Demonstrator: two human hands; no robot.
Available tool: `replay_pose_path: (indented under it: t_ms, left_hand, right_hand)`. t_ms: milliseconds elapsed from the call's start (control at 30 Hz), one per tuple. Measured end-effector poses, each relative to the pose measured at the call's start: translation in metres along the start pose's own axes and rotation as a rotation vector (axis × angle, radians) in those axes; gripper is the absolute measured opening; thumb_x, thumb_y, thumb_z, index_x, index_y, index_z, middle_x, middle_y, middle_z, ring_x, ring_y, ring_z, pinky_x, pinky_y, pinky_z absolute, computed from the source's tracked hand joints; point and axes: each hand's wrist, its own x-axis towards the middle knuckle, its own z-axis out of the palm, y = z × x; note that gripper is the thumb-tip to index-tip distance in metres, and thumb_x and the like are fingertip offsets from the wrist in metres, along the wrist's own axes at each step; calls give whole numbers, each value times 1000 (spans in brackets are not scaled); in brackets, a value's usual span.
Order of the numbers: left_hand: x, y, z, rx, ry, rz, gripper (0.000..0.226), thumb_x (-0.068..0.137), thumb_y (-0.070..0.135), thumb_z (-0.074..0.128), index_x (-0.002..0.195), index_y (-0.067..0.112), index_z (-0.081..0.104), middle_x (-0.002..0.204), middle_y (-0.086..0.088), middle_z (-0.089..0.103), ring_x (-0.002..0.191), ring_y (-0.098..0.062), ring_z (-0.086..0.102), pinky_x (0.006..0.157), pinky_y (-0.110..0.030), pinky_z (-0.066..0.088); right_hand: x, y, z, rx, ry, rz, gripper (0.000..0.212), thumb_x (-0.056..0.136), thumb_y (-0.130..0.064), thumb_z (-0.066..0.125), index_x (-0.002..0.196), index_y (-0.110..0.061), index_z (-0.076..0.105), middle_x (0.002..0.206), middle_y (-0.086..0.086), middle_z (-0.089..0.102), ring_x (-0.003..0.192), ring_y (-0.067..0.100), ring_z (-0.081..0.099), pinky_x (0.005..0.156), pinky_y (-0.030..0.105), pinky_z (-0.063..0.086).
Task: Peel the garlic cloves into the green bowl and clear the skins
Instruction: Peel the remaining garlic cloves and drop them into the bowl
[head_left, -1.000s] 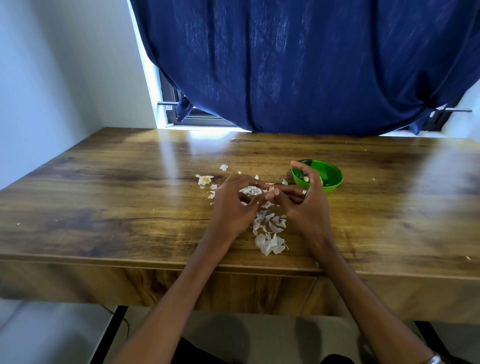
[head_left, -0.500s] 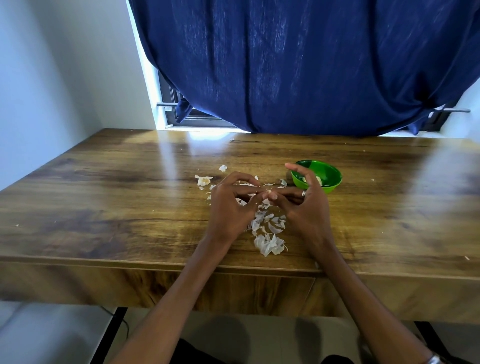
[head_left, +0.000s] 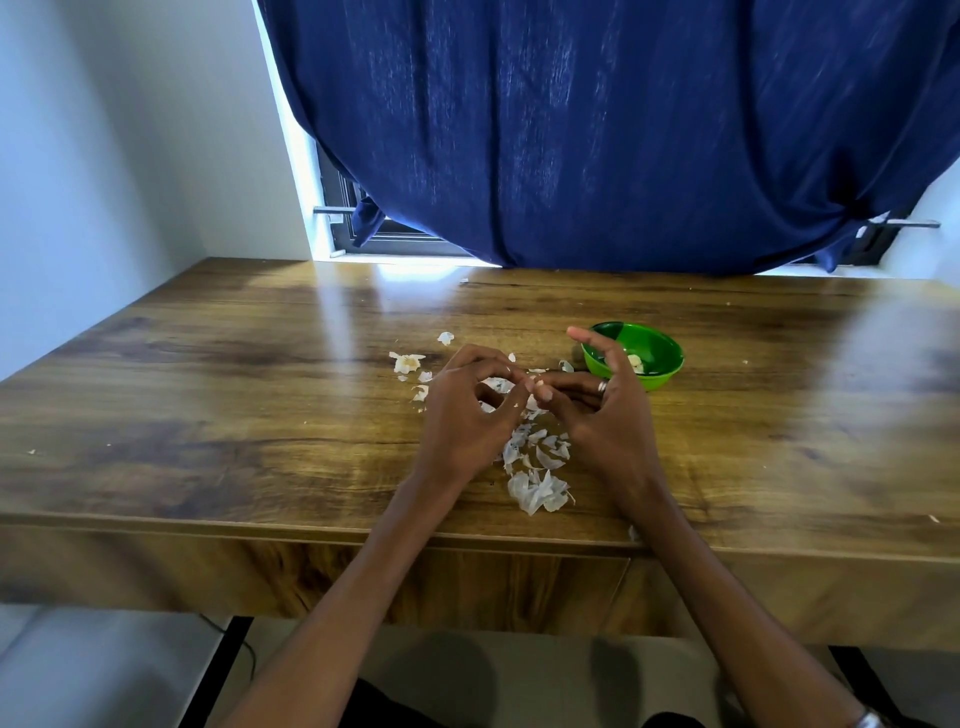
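Note:
My left hand (head_left: 467, 415) and my right hand (head_left: 597, 415) meet above the table's middle, fingertips pinching a small garlic clove (head_left: 535, 387) between them; most of the clove is hidden by the fingers. The right index finger sticks up in front of the green bowl (head_left: 662, 345). The bowl stands just right of my hands and holds a few peeled cloves (head_left: 635, 362). White garlic skins (head_left: 537, 488) lie scattered under and in front of my hands, and more skins (head_left: 408, 362) lie to the left.
The wooden table (head_left: 208, 415) runs wide to both sides, its front edge close to my forearms. A dark blue curtain (head_left: 597, 130) hangs behind the table over a window. A white wall stands at the left.
My hands stay together over the skins; the fingers have shifted slightly on the clove. The bowl has not moved.

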Motion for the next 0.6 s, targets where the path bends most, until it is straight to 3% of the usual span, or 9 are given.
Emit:
replay_pose_path:
  t_ms: [67, 200, 267, 367, 533, 600]
  left_hand:
    - [1, -2, 0, 34, 7, -15, 9, 89, 17, 76, 95, 12, 78, 102, 8, 64, 94, -2, 63, 72, -16, 55]
    - [1, -11, 1, 109, 38, -20, 17, 97, 20, 66, 100, 6, 76, 105, 2, 62, 85, -18, 66, 73, -43, 60]
    - [0, -11, 1, 177, 54, 8, 22, 99, 25, 63, 97, 7, 76, 106, 0, 62, 86, -17, 65, 73, -40, 59]
    - [0, -6, -3, 210, 94, 9, 22, 93, 27, 71, 93, 7, 79, 104, 3, 61, 85, -13, 64, 72, -24, 57]
    - [0, -8, -4, 215, 73, -17, 15, 81, 24, 84, 84, 10, 81, 107, 4, 64, 86, -16, 67, 75, -32, 59]
    - [0, -8, -4, 163, 67, -41, 15, 76, 21, 87, 84, 10, 80, 109, 3, 64, 81, -13, 69, 71, -24, 60]
  right_hand:
    - [0, 1, 0, -11, 9, 7, 69, 85, -16, 82, 143, -24, 45, 99, -5, 79, 96, 5, 74, 88, 30, 60]
    - [0, 0, 0, 2, 24, 18, 66, 88, -9, 77, 143, -24, 45, 103, -3, 78, 97, 5, 74, 90, 28, 60]
    - [0, -2, 0, 20, 29, 20, 63, 89, -7, 75, 142, -24, 46, 103, -4, 77, 98, 4, 74, 90, 26, 59]
    - [-1, -3, 1, 40, 30, 30, 59, 91, -4, 73, 141, -23, 48, 100, -5, 77, 94, 4, 74, 87, 23, 60]
    - [0, -2, 0, 53, 32, 35, 61, 89, -5, 74, 139, -25, 47, 101, 0, 78, 95, 7, 75, 85, 26, 60]
    - [1, -2, 1, 33, 38, 33, 63, 87, -6, 77, 141, -24, 47, 102, -1, 78, 95, 6, 74, 84, 24, 60]
